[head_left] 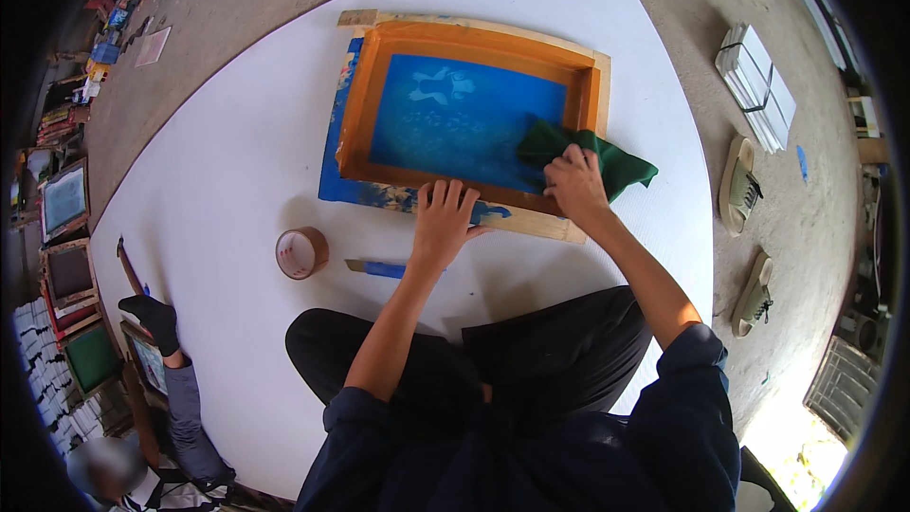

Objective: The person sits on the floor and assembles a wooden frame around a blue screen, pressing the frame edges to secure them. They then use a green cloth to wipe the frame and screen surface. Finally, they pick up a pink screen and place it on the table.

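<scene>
Shirt [540,465] nearest; right grip [576,183] clutches cloth [623,167] at mesh [536,95], left grip [444,220] holds frame [479,37]; wiping seems underway, apparently unfinished, pale marks [444,85] showing

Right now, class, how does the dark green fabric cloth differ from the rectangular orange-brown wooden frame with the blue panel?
The dark green fabric cloth is bunched, while the rectangular orange-brown wooden frame has firm sides. The cloth is plain green; the frame surrounds a blue panel. The cloth is clearly smaller than the frame. The right hand grips the cloth; the left hand rests on the frame's near side. Both touch a hand.
</scene>
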A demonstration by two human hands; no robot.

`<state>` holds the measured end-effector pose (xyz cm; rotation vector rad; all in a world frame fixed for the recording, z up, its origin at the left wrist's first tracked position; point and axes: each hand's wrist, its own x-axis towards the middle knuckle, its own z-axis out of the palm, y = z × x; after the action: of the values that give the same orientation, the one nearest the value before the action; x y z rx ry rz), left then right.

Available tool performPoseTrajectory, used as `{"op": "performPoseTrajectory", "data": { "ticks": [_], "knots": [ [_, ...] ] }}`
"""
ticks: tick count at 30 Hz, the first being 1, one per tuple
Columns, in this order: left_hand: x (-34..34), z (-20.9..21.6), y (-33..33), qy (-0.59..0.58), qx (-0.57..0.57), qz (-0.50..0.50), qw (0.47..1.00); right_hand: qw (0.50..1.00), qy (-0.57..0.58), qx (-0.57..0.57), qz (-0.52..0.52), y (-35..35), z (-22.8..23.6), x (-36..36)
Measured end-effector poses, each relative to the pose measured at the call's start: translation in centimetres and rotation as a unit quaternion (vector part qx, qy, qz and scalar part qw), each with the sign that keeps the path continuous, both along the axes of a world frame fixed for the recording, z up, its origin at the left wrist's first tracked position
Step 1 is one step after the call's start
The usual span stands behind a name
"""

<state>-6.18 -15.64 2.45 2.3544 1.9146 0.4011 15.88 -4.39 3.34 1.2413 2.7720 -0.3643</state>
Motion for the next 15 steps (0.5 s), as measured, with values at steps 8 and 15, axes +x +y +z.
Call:
{"op": "performPoseTrajectory", "data": {
  "ticks": [8, 15],
  "knots": [
    [-0.3, -0.3, -0.1, 0.000, -0.005, 0.002, 1.000, 0.999, 0.004, -0.046, 0.010, -0.7, 0.8, -0.9],
    [0.0, 0.2, 0.0, -0.008, -0.004, 0.000, 1.000, 0.997, 0.076, -0.006, -0.018, -0.7, -0.9, -5.0]
  ]
}}
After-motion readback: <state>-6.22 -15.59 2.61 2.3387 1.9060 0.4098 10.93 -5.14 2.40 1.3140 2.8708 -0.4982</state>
